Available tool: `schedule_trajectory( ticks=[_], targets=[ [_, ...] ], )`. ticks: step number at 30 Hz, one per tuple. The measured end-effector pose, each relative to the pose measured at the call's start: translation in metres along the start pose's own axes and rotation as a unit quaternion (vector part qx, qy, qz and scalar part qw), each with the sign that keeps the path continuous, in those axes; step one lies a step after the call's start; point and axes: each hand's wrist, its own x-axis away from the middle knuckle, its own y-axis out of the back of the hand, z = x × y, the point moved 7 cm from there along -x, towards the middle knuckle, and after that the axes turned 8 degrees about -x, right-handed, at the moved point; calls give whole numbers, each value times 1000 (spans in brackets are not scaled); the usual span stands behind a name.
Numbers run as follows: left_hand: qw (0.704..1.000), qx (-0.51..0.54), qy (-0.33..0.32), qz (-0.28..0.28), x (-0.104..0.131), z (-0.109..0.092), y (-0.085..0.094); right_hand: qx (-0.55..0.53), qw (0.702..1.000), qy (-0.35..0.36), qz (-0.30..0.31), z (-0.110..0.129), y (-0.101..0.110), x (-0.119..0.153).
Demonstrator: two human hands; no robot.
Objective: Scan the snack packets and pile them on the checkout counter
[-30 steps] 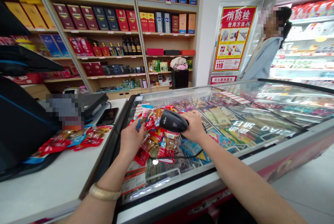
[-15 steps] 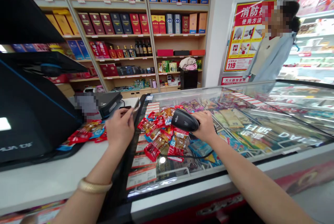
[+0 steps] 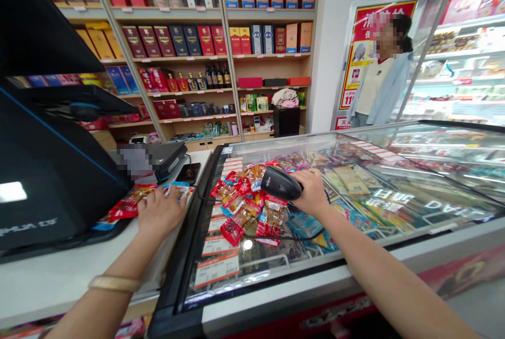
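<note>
Right hand (image 3: pixel 311 191) has its fingers wrapped round the grip of a black barcode scanner (image 3: pixel 281 182), with a tiny white logo I can't read, held above the heap of red and blue snack packets (image 3: pixel 241 207) on the freezer (image 3: pixel 276 297) glass. Left hand (image 3: pixel 160 215) is palm down with fingers spread pretty wide over the other packets (image 3: pixel 132 202) on the white counter (image 3: pixel 47 286), right by the checkout machine (image 3: pixel 59 170), whose white lettering is too blurry for me. Front price tag (image 3: pixel 216 271) looks like 7.00, and there's something like "DAQ" in white on the glass further along. Maroon boxes (image 3: pixel 133 41) on the shelf seem to say 郎. The red and yellow poster (image 3: pixel 357 83) shows "11" before a person in a light blue jacket (image 3: pixel 398 83) blocks it, and the red sign (image 3: pixel 343 122) below starts with 灭.
</note>
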Motion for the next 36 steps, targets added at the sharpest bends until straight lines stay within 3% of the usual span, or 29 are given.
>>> schedule_trajectory(
  ticks=[3,6,11,16,23,27,29,30,34,36],
  targets=[
    [998,36,-3,-43,2,-5,9,4,1000,1,3,0,1,-1],
    [992,102,-41,-56,10,-22,15,10,1000,2,19,1,-1,-1],
    [947,263,-184,31,46,-84,18,-2,1000,-4,9,2,0,-2],
    [941,234,-210,124,76,-123,15,-22,1000,-5,9,3,0,-2],
    [932,268,-199,144,79,-123,13,-9,1000,2,8,1,-1,-1],
    [896,401,-142,125,68,-110,22,2,1000,-1,8,0,-2,-1],
    [842,511,-86,150,59,-103,24,3,1000,0,3,0,-1,-1],
    [798,573,-55,177,55,-102,23,3,1000,0,1,0,-1,-1],
    [542,790,28,286,40,-114,27,-1,1000,-4,-5,-1,1,-2],
    [456,836,37,303,33,-124,33,-8,1000,-5,-13,-2,2,-2]
  ],
)
